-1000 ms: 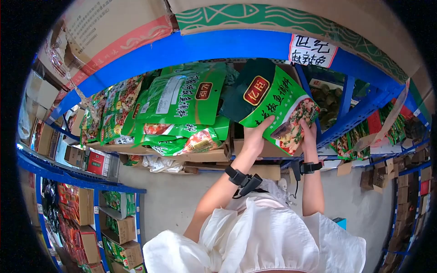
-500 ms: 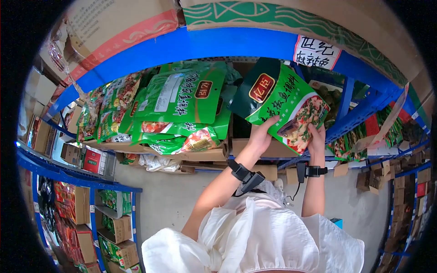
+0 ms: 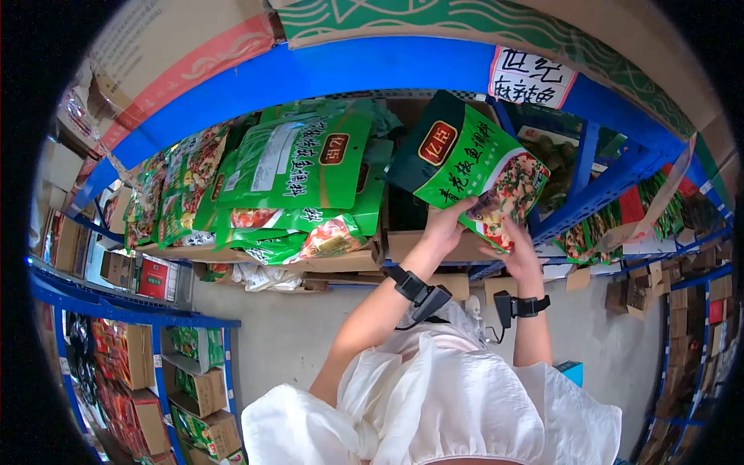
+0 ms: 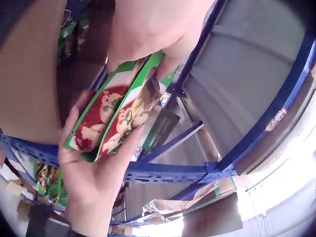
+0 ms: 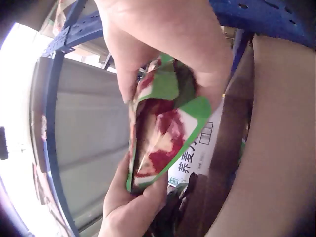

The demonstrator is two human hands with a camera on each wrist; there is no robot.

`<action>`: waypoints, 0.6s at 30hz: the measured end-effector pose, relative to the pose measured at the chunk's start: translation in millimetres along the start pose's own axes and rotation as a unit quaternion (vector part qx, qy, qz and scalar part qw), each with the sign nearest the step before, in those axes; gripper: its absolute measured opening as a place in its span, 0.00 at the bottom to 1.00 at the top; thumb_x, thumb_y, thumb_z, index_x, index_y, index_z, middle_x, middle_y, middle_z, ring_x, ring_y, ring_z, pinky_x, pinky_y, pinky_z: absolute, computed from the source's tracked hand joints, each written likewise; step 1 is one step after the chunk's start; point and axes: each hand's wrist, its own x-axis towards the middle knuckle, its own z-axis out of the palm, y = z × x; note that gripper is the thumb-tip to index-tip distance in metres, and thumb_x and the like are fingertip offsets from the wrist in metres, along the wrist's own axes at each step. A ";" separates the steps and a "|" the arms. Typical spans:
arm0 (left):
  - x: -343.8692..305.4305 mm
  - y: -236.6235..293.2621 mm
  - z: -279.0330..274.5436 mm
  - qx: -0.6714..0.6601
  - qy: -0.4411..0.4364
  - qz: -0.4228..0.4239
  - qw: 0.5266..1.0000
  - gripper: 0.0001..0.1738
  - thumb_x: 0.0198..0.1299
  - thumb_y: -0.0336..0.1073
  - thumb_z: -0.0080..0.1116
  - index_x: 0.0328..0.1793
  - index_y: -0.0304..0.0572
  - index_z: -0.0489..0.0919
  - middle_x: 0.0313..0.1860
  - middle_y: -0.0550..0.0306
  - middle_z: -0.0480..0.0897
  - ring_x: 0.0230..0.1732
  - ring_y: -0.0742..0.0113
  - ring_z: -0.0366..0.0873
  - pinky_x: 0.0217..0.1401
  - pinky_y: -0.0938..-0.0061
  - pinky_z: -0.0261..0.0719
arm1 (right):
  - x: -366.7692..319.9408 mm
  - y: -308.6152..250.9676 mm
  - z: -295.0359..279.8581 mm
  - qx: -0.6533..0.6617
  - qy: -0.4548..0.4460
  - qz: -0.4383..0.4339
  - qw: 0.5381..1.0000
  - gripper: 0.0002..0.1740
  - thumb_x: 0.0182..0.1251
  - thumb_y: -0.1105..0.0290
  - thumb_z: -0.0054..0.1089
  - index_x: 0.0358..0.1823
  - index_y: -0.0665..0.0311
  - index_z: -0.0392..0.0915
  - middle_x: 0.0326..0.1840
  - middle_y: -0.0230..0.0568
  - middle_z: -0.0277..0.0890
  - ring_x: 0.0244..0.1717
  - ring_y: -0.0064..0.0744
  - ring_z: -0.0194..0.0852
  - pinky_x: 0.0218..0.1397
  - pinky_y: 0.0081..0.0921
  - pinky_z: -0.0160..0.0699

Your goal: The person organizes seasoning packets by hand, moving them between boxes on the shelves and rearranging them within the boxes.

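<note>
A green seasoning pouch with a dark green top, a red label and a picture of fish is tilted in front of the shelf in the head view. My left hand grips its lower left edge, thumb lying on the front. My right hand holds the bottom right corner. From the left wrist, two green-rimmed bottom edges of the pouch show between the hands, with a gap between them. In the right wrist view my right hand spans the pouch from above, the left below.
Similar green pouches lie piled in a cardboard box left of my hands. A blue shelf upright stands close on the right, more packets beyond it. Overhead run a blue beam with a handwritten sign and large cartons.
The pouch moved slightly right, then back left and a little up. My right hand slid from its right edge down to the bottom corner. My left hand keeps its grip.
</note>
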 end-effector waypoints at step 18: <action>19.0 -50.8 17.0 0.029 0.018 0.073 0.997 0.19 0.49 0.18 0.59 0.49 0.35 0.74 0.47 0.56 0.78 0.47 0.67 0.76 0.48 0.74 0.74 | 36.0 48.3 29.5 0.318 0.002 -0.153 0.936 0.22 0.67 0.59 0.49 0.58 0.64 0.64 0.57 0.40 0.68 0.58 0.34 0.64 0.63 0.32 0.61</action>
